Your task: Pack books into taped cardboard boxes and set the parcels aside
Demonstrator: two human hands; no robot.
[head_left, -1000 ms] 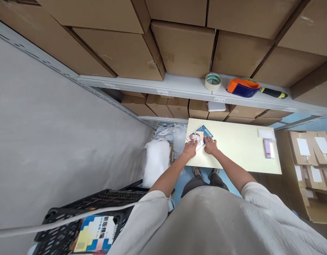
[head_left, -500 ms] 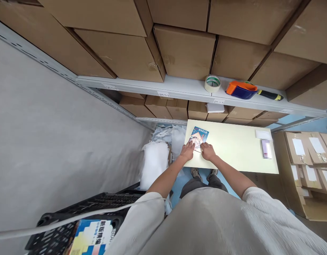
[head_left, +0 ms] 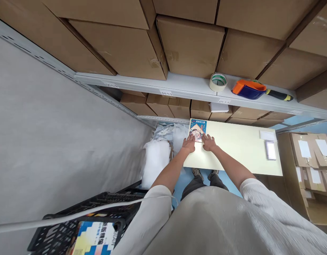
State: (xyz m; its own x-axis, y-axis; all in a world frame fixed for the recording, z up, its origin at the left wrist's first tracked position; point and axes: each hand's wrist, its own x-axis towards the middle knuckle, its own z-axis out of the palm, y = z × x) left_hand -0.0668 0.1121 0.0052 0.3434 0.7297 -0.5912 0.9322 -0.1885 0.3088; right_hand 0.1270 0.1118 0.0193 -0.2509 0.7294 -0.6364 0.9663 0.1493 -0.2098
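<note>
A small blue book [head_left: 198,126] with a house picture on its cover lies flat at the far left corner of the pale yellow tabletop [head_left: 232,150]. My left hand [head_left: 189,143] is open, its stretched fingers touching the book's lower left corner. On the other side, the outstretched fingers of my right hand [head_left: 209,142] touch the lower right edge. Both palms are turned down. The cover's lower corners are partly hidden under my fingertips.
Cardboard boxes [head_left: 191,47] fill the shelf ahead, where a tape roll [head_left: 218,82] and an orange and blue tape dispenser [head_left: 249,89] sit. White packing sheets [head_left: 156,163] stand left of the table. A black crate [head_left: 54,230] holds books. Open cartons [head_left: 312,156] are at right.
The book has slid away from me to the table's far left corner and turned straighter, with both hands moving forward along with it. My view has shifted slightly.
</note>
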